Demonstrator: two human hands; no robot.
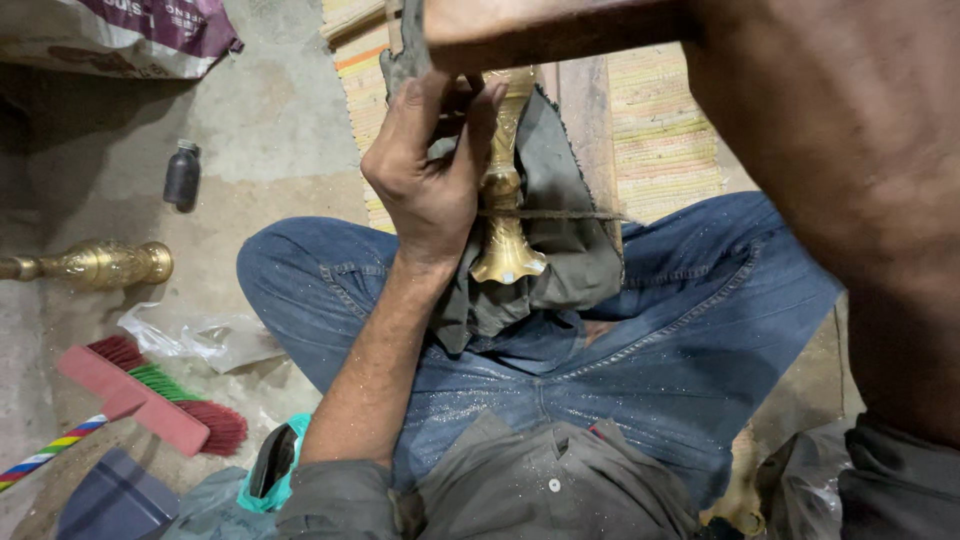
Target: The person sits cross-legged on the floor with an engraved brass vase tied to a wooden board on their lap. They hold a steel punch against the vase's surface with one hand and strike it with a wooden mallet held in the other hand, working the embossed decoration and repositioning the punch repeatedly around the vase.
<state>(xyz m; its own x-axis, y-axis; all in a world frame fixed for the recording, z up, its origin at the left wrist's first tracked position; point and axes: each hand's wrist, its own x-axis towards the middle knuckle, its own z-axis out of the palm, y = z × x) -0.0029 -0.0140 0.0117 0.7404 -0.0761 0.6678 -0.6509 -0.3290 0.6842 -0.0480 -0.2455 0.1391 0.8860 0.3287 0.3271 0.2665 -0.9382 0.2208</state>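
Observation:
I sit cross-legged in blue jeans point(680, 350). A brass stem with a flared foot point(505, 215) lies on a dark grey cloth point(570, 250) over a wooden plank point(585, 120), and a thin cord point(560, 215) crosses it. My left hand point(430, 175) is curled beside the stem's upper part, gripping a grey tool point(402, 55) that sticks up past the fingers. My right arm point(830, 150) fills the right side, and its forearm crosses the top over the brass. The right hand itself is cut off at the top edge.
A second brass piece point(100, 263) lies on the concrete floor at left, with a dark bottle point(182, 175) behind it. Crumpled clear plastic point(200, 335), a red and green brush point(150, 395), a printed sack point(120, 30) and a woven mat point(660, 140) surround me.

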